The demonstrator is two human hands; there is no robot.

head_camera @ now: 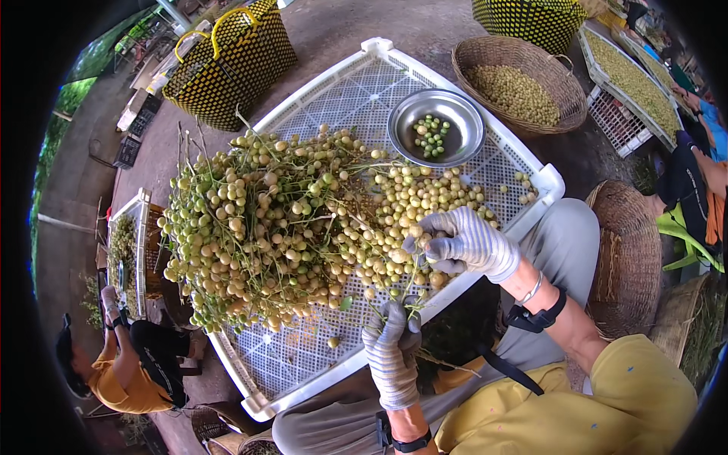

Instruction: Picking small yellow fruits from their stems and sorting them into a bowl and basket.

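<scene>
My left hand, in a striped knit glove with grey fingers, holds a thin green-brown stem at the near edge of a white plastic mesh tray. Above and right of it, my right hand, gloved alike, has its thumb and fingertips at a small yellowish round fruit near the stem's upper part; whether it grips the fruit is not certain. A big heap of fruit clusters on stems covers the tray's left and middle. Loose round fruits lie beside it. A steel bowl on the tray holds some green fruits.
A wicker basket of fruit stands beyond the tray; another wicker basket is at my right. A black-and-yellow woven bag stands at the upper left. A person sits at the left by another tray; other people are at the far right.
</scene>
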